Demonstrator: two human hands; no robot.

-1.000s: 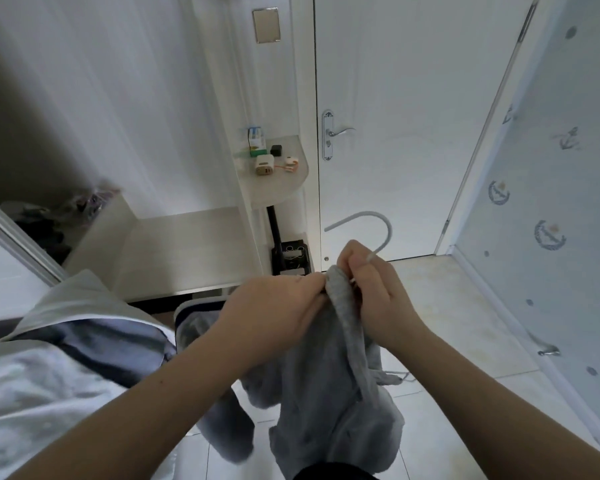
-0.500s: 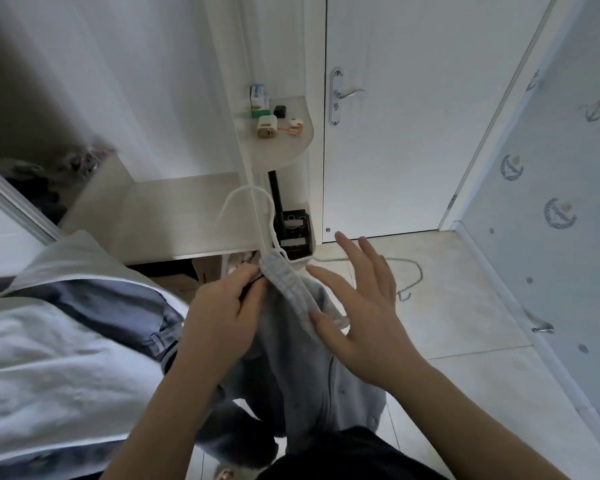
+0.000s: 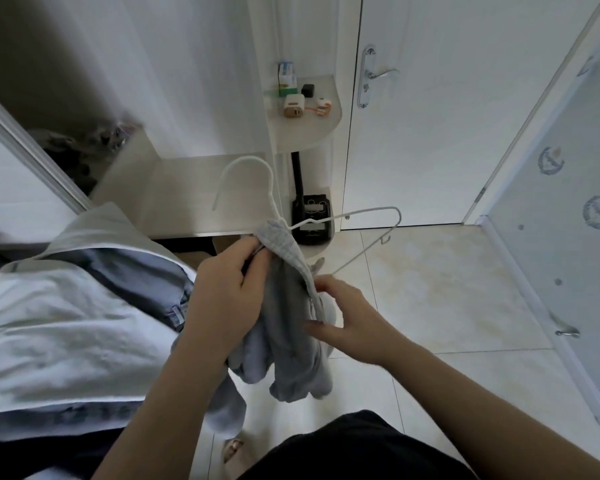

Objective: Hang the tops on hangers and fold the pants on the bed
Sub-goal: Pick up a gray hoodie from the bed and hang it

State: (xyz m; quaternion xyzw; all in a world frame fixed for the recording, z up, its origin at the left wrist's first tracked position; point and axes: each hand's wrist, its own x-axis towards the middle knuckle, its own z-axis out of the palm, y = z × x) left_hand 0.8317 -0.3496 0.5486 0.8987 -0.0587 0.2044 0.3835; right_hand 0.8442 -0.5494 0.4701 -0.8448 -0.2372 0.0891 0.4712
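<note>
Corner shelf holds small boxes. I see left hand gripping grey top at collar, white hanger half inside, over floor beside heaped clothes. Right hand pinches collar edge.

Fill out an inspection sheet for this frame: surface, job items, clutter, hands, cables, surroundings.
Surface: bed with white and blue bedding, left; tiled floor below.
Job's things: grey top partly on white wire hanger, hook and one arm sticking out.
Clutter: small gadgets on the corner shelf; black device on the lower shelf.
Hands: left hand grips the top near its collar; right hand pinches the collar edge.
Cables: black cord or tube above the device, cannot tell which.
Surroundings: white door, patterned wall at right.
</note>
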